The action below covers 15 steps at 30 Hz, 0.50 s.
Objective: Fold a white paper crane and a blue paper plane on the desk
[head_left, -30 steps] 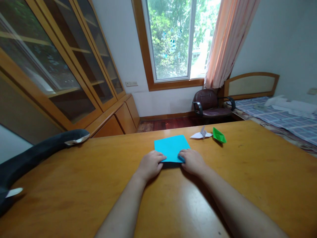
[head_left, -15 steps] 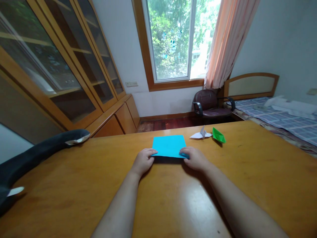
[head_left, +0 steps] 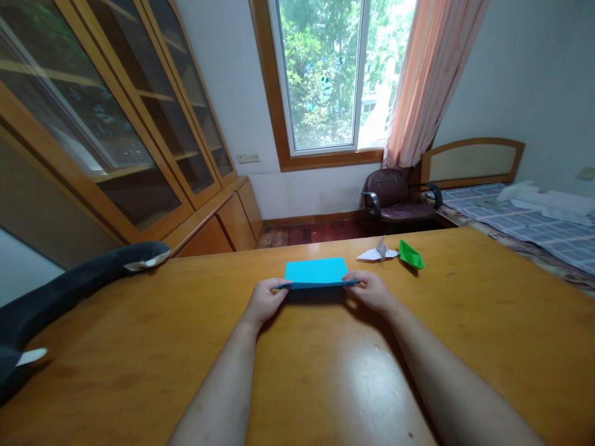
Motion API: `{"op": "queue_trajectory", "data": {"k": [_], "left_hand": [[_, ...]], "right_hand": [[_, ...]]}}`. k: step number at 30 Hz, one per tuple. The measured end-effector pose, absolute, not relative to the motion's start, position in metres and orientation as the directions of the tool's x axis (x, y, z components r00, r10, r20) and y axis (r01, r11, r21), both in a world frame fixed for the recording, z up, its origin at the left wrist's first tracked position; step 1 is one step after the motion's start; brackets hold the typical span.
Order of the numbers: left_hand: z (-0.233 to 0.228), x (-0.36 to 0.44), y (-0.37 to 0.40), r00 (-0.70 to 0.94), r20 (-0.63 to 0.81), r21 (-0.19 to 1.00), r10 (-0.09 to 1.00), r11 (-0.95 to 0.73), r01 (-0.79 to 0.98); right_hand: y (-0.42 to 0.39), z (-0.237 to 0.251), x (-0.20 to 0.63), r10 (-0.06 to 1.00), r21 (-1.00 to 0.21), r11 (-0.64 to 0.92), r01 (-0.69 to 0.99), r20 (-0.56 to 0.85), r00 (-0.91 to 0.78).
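A sheet of bright blue paper (head_left: pixel 316 271) lies in front of me, its near edge lifted and bent up a little off the tabletop. My left hand (head_left: pixel 268 298) pinches the near left corner between thumb and fingers. At the near right corner, my right hand (head_left: pixel 370 291) grips the same sheet in a similar pinch. Just beyond the right hand stand a white paper crane (head_left: pixel 379 251) and a green paper boat (head_left: pixel 411 254); neither is touched.
The wooden table (head_left: pixel 307 365) spans the foreground. A dark grey and white plush toy (head_left: pixel 79 282) lies along its left side. Past the far edge are a maroon armchair (head_left: pixel 395 193), a bed with a checked cover (head_left: pixel 525 217) and a glass-fronted cabinet (head_left: pixel 139 124).
Both hands have raised the near edge of the blue paper and tilted it, so the top face shows less depth. The crane and boat stay where they were.
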State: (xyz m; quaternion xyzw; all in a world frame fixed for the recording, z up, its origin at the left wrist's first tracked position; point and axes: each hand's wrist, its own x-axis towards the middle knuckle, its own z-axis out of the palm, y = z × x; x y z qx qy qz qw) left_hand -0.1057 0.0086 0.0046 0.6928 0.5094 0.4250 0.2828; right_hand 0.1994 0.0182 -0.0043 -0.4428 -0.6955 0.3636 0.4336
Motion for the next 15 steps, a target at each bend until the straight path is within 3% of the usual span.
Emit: {"op": "queue_trajectory", "data": {"k": [9,15], "left_hand": [[0.018,-0.098,0.006,0.016,0.228,0.95,0.973,-0.226,0.216],[0.021,-0.09,0.004,-0.023,0.186,0.97,0.982,-0.18,0.166]], "right_hand": [[0.02,-0.001,0.198,0.954,-0.971,0.217,0.098,0.19,-0.231],[0.02,-0.001,0.195,0.956,-0.974,0.203,0.097,0.175,-0.235]]}}
